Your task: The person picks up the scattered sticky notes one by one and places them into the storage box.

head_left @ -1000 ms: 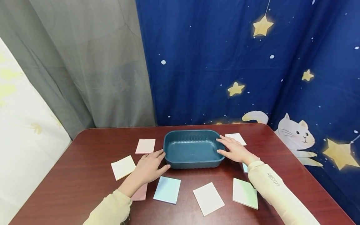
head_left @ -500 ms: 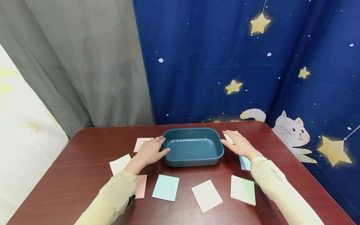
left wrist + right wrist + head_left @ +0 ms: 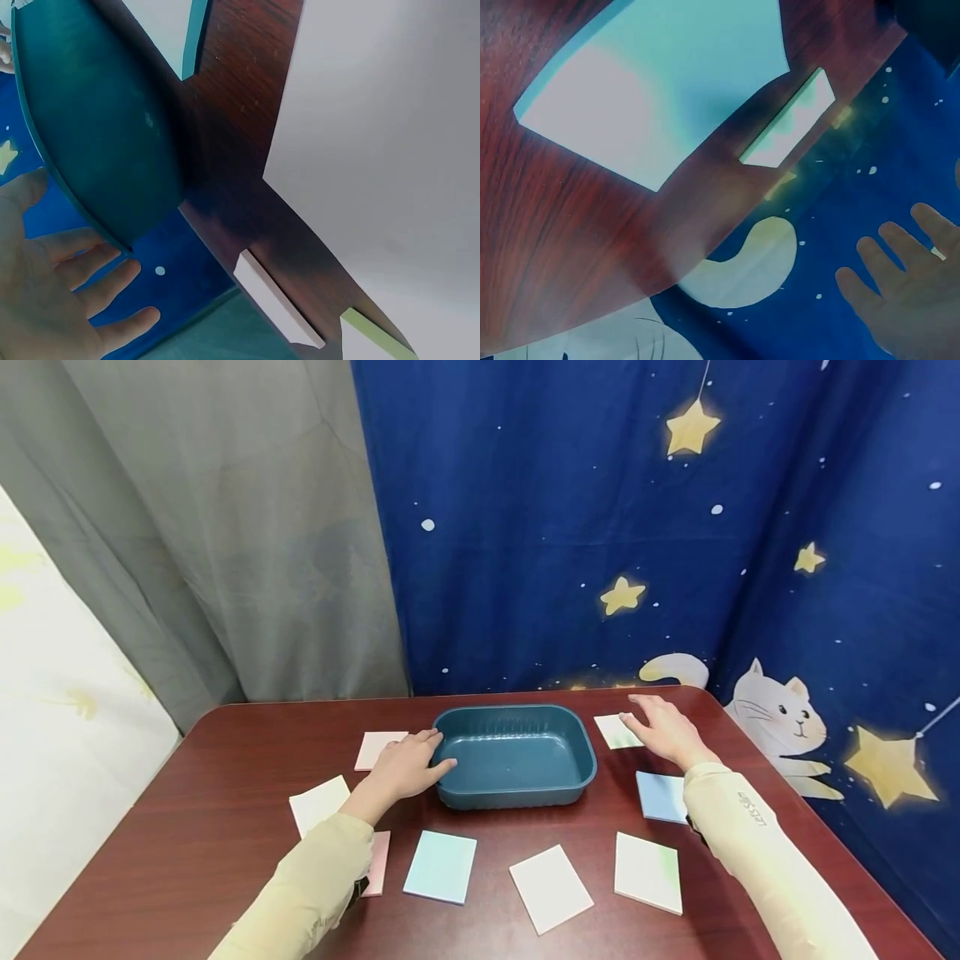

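Note:
A dark teal rectangular plastic basin (image 3: 513,797) stands near the back of the table. My left hand (image 3: 405,766) is at its left rim with relaxed, spread fingers; in the left wrist view the fingertips of the left hand (image 3: 64,289) lie by the rim of the basin (image 3: 97,120), and I cannot tell if they touch. To the right of the basin, apart from it, my right hand (image 3: 667,732) hovers with loosely bent fingers, holding nothing. Nearest to it are a pale green sticky note pad (image 3: 617,732) and a blue pad (image 3: 658,796).
Several square sticky note pads lie around the basin: pale pink (image 3: 377,747), cream (image 3: 318,803), darker pink (image 3: 379,864) partly under the left sleeve, light blue (image 3: 440,867), white (image 3: 551,889) and white-green (image 3: 648,872). Curtains hang behind the red-brown table (image 3: 217,793).
My right hand has left the basin's right rim and moved right, uncovering the pale green and blue pads. The left hand has shifted slightly up along the left rim. The basin stays put.

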Action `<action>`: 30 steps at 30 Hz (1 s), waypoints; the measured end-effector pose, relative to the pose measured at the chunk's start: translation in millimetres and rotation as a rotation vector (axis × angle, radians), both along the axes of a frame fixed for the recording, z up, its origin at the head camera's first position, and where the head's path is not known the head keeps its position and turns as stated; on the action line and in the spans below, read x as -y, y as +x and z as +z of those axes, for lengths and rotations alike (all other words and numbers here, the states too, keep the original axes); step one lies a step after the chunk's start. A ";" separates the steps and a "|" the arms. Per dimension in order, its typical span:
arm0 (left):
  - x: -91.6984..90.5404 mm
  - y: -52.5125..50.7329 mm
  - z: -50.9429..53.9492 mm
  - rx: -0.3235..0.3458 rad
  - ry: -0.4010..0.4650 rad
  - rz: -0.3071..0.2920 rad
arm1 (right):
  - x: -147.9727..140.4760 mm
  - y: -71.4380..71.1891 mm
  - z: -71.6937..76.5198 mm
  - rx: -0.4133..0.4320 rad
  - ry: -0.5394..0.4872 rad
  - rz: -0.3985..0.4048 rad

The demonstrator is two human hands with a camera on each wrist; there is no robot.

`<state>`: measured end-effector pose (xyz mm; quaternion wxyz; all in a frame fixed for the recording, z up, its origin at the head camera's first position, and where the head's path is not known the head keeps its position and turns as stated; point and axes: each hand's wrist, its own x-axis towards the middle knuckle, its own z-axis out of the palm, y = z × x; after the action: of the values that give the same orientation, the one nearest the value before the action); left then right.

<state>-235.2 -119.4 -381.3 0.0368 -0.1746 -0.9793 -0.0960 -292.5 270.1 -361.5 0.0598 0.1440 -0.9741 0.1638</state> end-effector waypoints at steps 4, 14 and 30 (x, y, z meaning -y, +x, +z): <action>-0.4 -0.3 -1.5 0.000 0.019 -0.002 | -2.4 -4.0 -4.6 0.020 0.020 -0.032; -1.9 -1.9 0.7 0.007 0.042 -0.007 | -2.9 -17.1 -18.9 0.062 0.047 -0.072; -3.2 2.5 6.2 0.004 0.029 0.010 | 6.4 -27.8 -36.2 0.175 0.097 -0.164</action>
<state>-232.7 -116.2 -375.1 0.0375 -0.1689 -0.9787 -0.1102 -320.3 263.7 -397.6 -0.0192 0.0519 -0.9908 0.1232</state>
